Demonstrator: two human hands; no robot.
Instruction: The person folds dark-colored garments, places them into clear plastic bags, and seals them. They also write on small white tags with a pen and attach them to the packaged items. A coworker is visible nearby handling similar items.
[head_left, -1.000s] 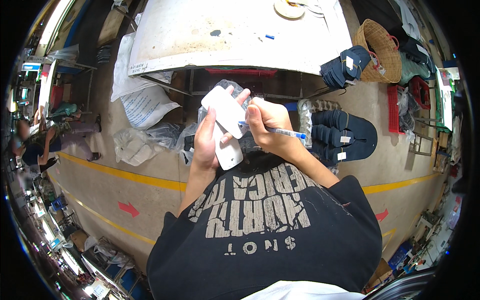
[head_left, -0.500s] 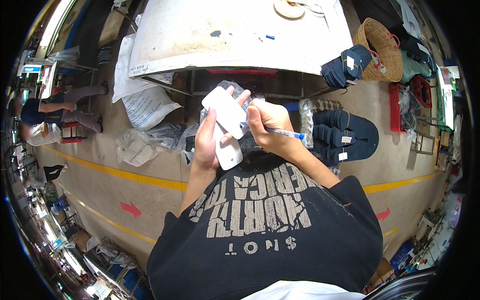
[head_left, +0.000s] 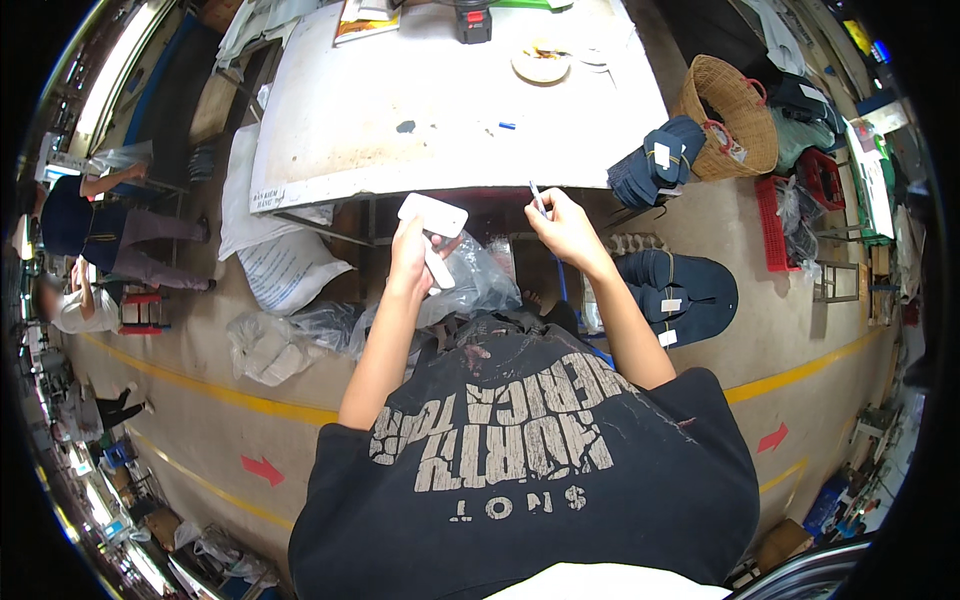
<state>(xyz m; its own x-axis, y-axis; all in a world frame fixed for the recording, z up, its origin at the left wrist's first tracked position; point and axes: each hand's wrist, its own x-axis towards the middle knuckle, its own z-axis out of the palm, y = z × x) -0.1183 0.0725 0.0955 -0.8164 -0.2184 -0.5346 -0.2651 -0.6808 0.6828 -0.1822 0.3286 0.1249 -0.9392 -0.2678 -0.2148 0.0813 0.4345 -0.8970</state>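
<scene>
**Hands apart below worktop edge**

Left hand (head_left: pixel 412 252), centre frame, grips white flat pieces (head_left: pixel 434 228) with fingers closed, above a clear plastic bag (head_left: pixel 478 280). Right hand (head_left: pixel 565 225), right of centre, pinches a thin pen (head_left: pixel 536 196) upright. White worktop (head_left: pixel 400 90) lies in the upper frame.

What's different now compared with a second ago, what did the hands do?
The two hands have drawn apart. The right hand, gripping a thin pen-like tool, moved off to the right and up toward the white worktable. The left hand lifted the flat white insole-shaped pieces slightly. The clear plastic bag remains below them.
</scene>
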